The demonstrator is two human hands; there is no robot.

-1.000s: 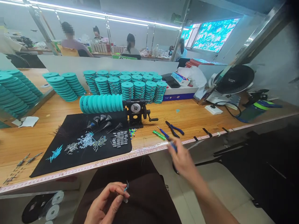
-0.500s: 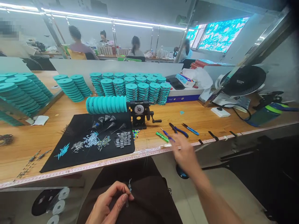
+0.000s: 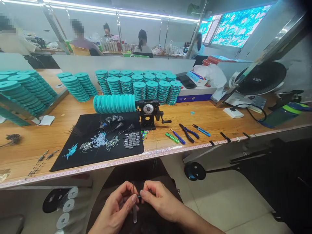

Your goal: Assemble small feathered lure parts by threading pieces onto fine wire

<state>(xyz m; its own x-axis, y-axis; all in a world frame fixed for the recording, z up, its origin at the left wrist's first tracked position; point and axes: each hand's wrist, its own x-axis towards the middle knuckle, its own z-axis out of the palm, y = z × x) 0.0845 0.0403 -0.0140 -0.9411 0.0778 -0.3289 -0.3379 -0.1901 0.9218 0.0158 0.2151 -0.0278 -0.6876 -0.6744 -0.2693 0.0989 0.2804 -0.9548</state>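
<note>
Over my dark-clad lap, my left hand [image 3: 120, 204] pinches a small rig piece with thumb and forefinger. A narrow clear strip [image 3: 135, 215] hangs below those fingertips, and a thin dark line stands up above them. My right hand [image 3: 162, 200] is closed in a pinch right beside it. A tiny dark and teal bit [image 3: 139, 197] shows between the two hands' fingertips; its kind is too small to tell. Ahead on the bench is a black mat [image 3: 80, 159] bearing grey cylindrical weights [image 3: 132, 140], clear bits [image 3: 99, 139], small metal pieces [image 3: 85, 147] and teal sleeves [image 3: 71, 151].
A hand-crank winder [image 3: 148, 113] holds a row of teal spools [image 3: 114, 104]. To its right lie a green tool [image 3: 172, 137], a blue-handled tool [image 3: 178, 136], pliers [image 3: 189, 132] and blue snips [image 3: 201, 130]. Stacked spools [image 3: 139, 89] stand behind. A measuring tape [image 3: 97, 166] edges the bench.
My right hand has come back from the tools at the bench edge to meet my left hand over my lap. The left hand keeps its pinch. The view has shifted slightly.
</note>
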